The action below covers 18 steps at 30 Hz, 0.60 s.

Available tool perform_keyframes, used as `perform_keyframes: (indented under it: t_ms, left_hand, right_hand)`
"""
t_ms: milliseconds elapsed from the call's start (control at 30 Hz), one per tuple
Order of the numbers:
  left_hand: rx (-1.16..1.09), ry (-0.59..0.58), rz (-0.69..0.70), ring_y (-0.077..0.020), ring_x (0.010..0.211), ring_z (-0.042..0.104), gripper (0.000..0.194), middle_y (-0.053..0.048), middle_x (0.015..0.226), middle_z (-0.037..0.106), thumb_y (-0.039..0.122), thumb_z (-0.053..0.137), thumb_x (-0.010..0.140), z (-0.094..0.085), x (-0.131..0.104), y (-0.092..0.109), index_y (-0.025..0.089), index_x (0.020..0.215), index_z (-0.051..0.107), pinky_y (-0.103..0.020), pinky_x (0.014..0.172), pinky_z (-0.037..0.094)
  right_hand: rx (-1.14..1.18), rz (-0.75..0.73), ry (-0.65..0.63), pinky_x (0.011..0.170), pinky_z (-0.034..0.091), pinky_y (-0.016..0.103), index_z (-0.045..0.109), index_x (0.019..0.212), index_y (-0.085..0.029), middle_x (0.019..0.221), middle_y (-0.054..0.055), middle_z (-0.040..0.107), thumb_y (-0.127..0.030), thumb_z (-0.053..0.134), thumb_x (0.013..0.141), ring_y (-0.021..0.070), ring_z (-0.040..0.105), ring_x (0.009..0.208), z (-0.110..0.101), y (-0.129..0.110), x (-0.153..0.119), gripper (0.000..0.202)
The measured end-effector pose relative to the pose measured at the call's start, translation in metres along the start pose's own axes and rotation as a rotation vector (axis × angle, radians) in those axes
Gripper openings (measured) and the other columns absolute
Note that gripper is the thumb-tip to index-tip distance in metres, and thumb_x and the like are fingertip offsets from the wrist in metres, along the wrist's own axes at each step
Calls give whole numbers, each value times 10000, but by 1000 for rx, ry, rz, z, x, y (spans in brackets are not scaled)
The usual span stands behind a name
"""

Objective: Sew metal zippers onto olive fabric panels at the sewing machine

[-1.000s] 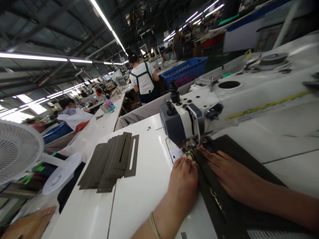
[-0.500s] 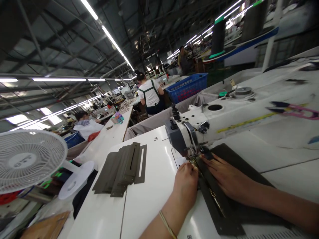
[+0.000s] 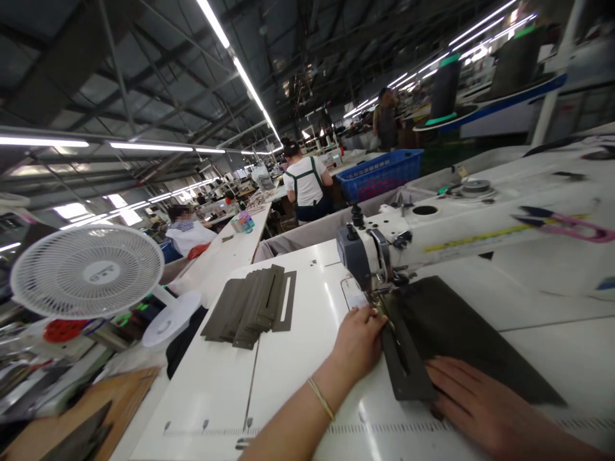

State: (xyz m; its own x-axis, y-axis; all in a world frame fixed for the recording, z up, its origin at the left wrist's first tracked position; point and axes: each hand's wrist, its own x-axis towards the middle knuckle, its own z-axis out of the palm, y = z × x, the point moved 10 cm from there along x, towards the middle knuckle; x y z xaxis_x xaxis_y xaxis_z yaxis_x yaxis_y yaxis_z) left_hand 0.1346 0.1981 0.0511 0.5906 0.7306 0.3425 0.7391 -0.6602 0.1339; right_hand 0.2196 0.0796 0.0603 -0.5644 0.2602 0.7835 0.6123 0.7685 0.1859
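My left hand (image 3: 359,339) pinches the left edge of a dark olive slotted strip (image 3: 406,358), close to the needle area of a white sewing machine (image 3: 372,256). A gold-coloured zipper shows at the strip's slot near the fingertips. The strip lies over a larger dark olive panel (image 3: 461,326), which stretches to the right on the white table. My right hand (image 3: 475,400) lies flat with fingers extended, at the lower edge of the panel and beside the strip's lower end. Its fingertips touch the material.
A fanned stack of olive pieces (image 3: 250,304) lies left of the machine. A white fan (image 3: 89,272) stands farther left. Pink-handled scissors (image 3: 567,225) rest on the machine. Beyond are a blue basket (image 3: 379,173) and a person in a white top (image 3: 305,182).
My right hand has moved back from near the needle to the lower end of the strip. My left hand stays near the needle. The camera view has shifted left.
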Motion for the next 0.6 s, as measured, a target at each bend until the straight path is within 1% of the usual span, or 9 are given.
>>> perform_keyframes:
  t_ms: [67,100,200,300,367,467,600]
  left_hand:
    - [15,-6,9,-192,1107,620,336,-85,1185,657,68,530,861,-2,-9,7,176,1167,620,-432,1064,451]
    - [31,-4,3,-187,1118,620,338,-81,1190,664,54,521,865,-2,-13,9,175,1163,623,-432,1074,442]
    - [47,18,-20,-200,1131,619,320,-94,1205,668,62,542,856,-3,-19,15,157,1148,633,-422,1056,461]
    - [33,50,-38,-211,1082,638,264,-95,1185,676,99,573,851,-6,-17,18,155,1095,656,-413,1013,497]
    - [39,64,-56,-211,1032,652,219,-85,1133,694,100,566,859,-8,-14,19,158,1042,673,-401,969,526]
    - [51,61,-62,-212,1023,655,207,-86,1115,697,98,565,861,-7,-13,22,154,1028,672,-411,968,526]
    - [91,21,-11,-236,1110,629,260,-126,1198,664,122,564,869,0,-18,32,128,1120,633,-447,1030,485]
  right_hand:
    - [-32,11,-9,875,497,394,667,763,-187,896,96,699,-26,378,852,211,619,898,7,-5,-2,342]
    - [-41,17,-16,875,500,399,677,772,-176,912,109,701,-30,375,856,218,620,910,10,-6,-3,345]
    - [-77,28,-24,873,513,392,692,794,-156,941,122,707,-30,376,866,223,627,937,11,-2,-4,348]
    - [-118,-43,-65,834,537,357,698,958,-143,971,110,709,-37,404,873,216,639,937,12,-3,-2,324]
    - [-137,-62,-73,795,552,335,683,1032,-132,958,100,711,-12,387,856,208,649,902,10,-1,1,365]
    - [-105,-53,-79,755,559,293,691,962,-129,876,85,714,40,357,810,186,657,829,7,1,7,404]
    - [-56,-64,-48,739,559,279,695,909,-108,831,91,711,53,363,801,184,658,796,4,-6,10,384]
